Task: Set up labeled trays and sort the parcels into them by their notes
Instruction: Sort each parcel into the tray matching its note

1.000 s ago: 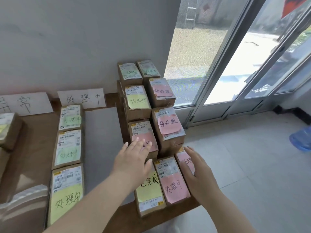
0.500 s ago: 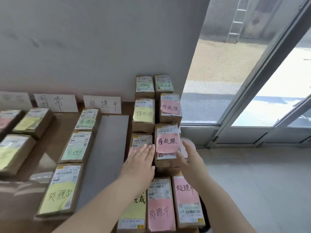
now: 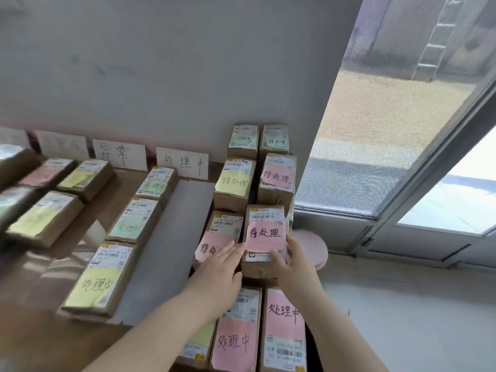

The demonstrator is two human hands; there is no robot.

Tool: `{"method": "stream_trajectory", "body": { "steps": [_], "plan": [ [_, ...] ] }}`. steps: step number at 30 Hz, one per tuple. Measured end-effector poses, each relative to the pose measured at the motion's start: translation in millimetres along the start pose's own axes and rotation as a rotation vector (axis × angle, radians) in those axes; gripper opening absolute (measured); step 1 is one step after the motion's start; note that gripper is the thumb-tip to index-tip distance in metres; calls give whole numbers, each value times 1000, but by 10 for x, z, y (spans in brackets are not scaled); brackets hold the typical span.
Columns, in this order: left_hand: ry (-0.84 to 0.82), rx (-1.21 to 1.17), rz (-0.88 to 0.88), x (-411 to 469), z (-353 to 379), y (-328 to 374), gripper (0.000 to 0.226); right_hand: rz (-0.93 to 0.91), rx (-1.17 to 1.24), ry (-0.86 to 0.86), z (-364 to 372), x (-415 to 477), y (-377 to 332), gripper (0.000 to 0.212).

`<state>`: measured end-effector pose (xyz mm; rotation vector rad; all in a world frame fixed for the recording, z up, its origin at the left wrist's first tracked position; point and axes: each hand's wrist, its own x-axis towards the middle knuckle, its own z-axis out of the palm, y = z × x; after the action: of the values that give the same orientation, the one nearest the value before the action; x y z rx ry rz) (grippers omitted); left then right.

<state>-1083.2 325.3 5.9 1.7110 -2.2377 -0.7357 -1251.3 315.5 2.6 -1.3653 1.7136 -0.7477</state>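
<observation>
A stack of brown parcels with coloured notes stands at the table's right end. On top of it sits a parcel with a pink note (image 3: 264, 234). My right hand (image 3: 292, 260) grips its right side, thumb on the top face. My left hand (image 3: 217, 272) lies with straight fingers against its left edge, over a lower pink-note parcel (image 3: 214, 237). Two pink-note parcels (image 3: 234, 342) (image 3: 284, 328) lie nearest me. A grey tray (image 3: 171, 237) lies left of the stack under a white label card (image 3: 182, 163). A row of three parcels (image 3: 134, 221) lies along the tray's left side.
More parcels (image 3: 233, 183) (image 3: 277, 181) are stacked toward the wall. A second label card (image 3: 120, 155) leans on the wall, with several parcels (image 3: 43, 221) in front of it at left. A pink stool (image 3: 312, 247) stands right of the stack, by a glass door (image 3: 402, 157).
Both hands moved forward from the near parcels and closed in on the raised pink-note parcel. The right hand now holds its side. The view shifted left and closer.
</observation>
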Motion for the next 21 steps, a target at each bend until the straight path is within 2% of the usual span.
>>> {"method": "stream_trajectory", "body": {
  "steps": [4, 9, 14, 17, 21],
  "plan": [
    [125, -95, 61, -69, 66, 20, 55, 3, 182, 66, -52, -172, 36, 30],
    [314, 8, 325, -16, 7, 163, 56, -28, 432, 207, -242, -328, 91, 28],
    [266, 20, 410, 155, -7, 295, 59, -60, 580, 267, -471, -237, 97, 38],
    [254, 26, 432, 283, -52, 388, 68, -50, 638, 269, -599, -118, 57, 51],
    [231, 64, 458, 513, -234, 536, 55, -52, 678, 315, -812, 166, -8, 51]
  ]
}}
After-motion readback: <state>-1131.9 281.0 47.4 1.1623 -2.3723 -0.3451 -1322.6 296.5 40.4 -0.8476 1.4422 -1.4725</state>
